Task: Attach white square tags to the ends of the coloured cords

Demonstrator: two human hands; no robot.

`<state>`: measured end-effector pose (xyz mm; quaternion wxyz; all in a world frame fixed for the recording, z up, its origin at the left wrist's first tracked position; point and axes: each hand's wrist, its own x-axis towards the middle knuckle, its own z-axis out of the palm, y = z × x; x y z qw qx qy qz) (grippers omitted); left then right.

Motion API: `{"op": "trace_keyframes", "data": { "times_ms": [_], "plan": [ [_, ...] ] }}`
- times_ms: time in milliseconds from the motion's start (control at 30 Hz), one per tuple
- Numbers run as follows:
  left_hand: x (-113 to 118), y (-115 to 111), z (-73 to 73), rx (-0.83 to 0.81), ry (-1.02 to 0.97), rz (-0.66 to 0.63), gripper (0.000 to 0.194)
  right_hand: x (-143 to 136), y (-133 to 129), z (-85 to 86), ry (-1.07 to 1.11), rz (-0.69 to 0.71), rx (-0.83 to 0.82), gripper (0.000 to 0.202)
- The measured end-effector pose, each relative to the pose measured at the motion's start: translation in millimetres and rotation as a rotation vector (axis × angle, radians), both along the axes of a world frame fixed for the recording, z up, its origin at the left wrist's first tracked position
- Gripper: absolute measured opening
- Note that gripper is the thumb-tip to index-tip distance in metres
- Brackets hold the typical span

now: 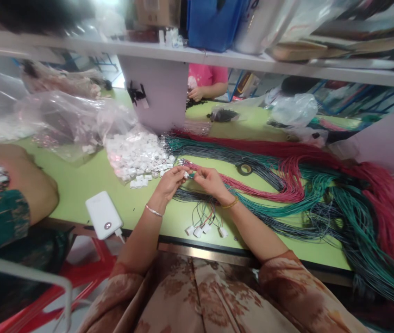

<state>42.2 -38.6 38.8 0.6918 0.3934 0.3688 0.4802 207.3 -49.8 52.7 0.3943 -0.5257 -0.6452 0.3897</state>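
Observation:
My left hand (171,181) is closed in a pinch on a small white connector housing (186,175). Close beside it, my right hand (210,181) pinches a green wire (191,175) whose end meets the housing; how far it goes in is hidden by the fingers. Under my right forearm lie several white connectors with thin wires (203,228). A heap of loose white housings (134,155) spills from a clear bag to the left of my hands. Bundles of red wires (248,187), green wires (276,210) and dark wires (262,171) stretch off to the right.
A white power bank (103,213) with a cable sits on the green table (75,185) at the left. A roll of dark tape (244,169) lies among the wires. Overhead runs a shelf (169,52) with a blue bin (214,23). Another person's hand (196,94) shows across the table.

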Motion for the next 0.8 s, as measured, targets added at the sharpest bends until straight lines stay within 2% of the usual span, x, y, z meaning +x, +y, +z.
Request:
{"op": "trace_keyframes", "data": {
  "times_ms": [200,300,567,800],
  "plan": [
    [7.8,-3.5,-1.9,0.091,0.126,0.064,0.033,-0.7,2.2,-3.6,0.047,-0.038,-0.029,0.023],
    [7.3,-3.0,-0.5,0.091,0.096,0.109,0.033,1.4,4.8,-6.8,0.016,-0.074,0.004,0.021],
    [-0.3,-1.3,4.5,0.026,0.007,0.030,0.030,-0.7,1.6,-1.8,-0.057,-0.076,0.054,0.017],
    [7.6,-4.6,1.1,0.129,0.108,0.064,0.029,-2.7,-0.6,-0.9,-0.091,-0.081,0.082,0.020]
  ]
}}
